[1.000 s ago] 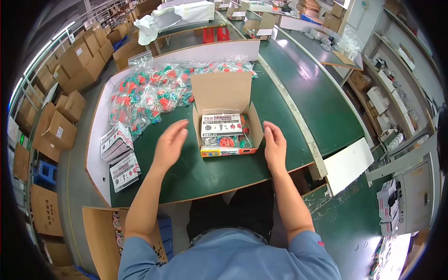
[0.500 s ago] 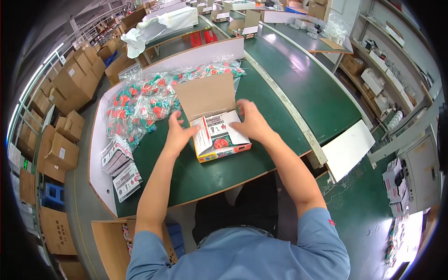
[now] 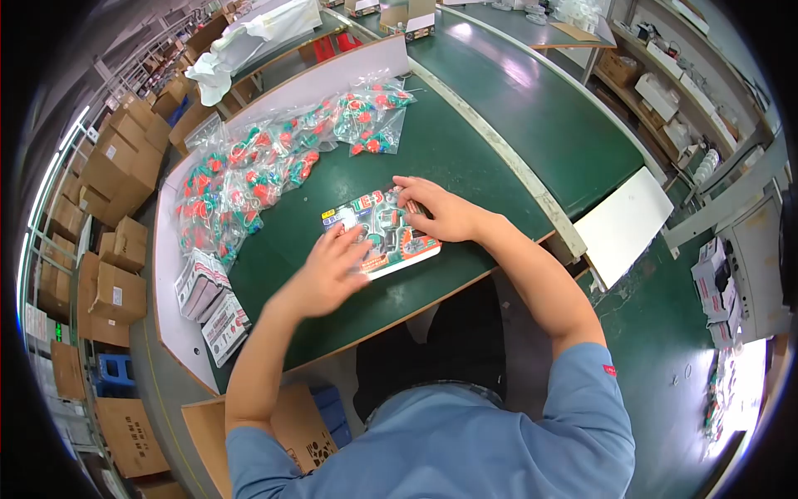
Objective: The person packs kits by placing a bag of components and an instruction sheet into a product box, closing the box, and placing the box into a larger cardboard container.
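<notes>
A printed toy box (image 3: 386, 238) lies on the green worktop with its lid down, showing a colourful picture face. My left hand (image 3: 331, 268) is over the box's near left part, fingers spread and slightly blurred. On the box's right side rests my right hand (image 3: 440, 212), its fingers reaching toward the far edge and its thumb apart from them on the lid. Past the box lie several clear bags of red and green parts (image 3: 258, 179). Printed leaflets (image 3: 223, 326) are stacked to the left.
A low white board (image 3: 179, 320) borders the worktop (image 3: 332, 345) on the left and far side. Beyond a pale rail (image 3: 499, 150) runs a green conveyor surface (image 3: 532, 116). A carton (image 3: 204, 432) stands below the near edge. Cartons (image 3: 125, 283) fill the left shelves.
The box's raised lid has come down, hiding the leaflet and parts inside. My left hand has moved nearer and over the box; my right hand has come onto its right side. The view has shifted.
</notes>
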`<move>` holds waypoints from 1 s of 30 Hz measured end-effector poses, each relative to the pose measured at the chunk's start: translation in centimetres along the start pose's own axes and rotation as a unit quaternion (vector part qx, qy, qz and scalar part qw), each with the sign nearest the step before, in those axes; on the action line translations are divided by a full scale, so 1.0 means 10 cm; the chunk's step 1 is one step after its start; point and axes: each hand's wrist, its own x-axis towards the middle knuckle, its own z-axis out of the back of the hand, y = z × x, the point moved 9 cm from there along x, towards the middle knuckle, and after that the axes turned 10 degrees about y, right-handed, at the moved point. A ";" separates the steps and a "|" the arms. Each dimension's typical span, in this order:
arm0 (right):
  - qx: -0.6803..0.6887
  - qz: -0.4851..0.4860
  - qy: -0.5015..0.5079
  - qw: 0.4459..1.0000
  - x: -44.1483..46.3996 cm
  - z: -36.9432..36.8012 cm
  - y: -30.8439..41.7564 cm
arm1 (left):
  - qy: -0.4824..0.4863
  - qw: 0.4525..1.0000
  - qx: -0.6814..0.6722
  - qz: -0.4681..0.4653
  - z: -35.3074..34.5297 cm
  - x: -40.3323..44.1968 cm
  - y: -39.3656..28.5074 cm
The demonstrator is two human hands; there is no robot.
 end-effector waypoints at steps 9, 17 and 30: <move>-0.184 0.126 0.008 0.975 -0.43 -0.36 0.50 | -0.127 0.976 0.171 -0.046 -0.19 -0.09 -0.32; -0.117 0.099 0.011 0.988 -0.32 -0.33 0.47 | -0.101 0.991 0.071 -0.055 -0.02 -0.04 -0.22; -0.231 0.130 -0.069 0.962 -0.44 -0.53 0.52 | -0.029 0.997 -0.026 -0.061 0.05 -0.04 0.01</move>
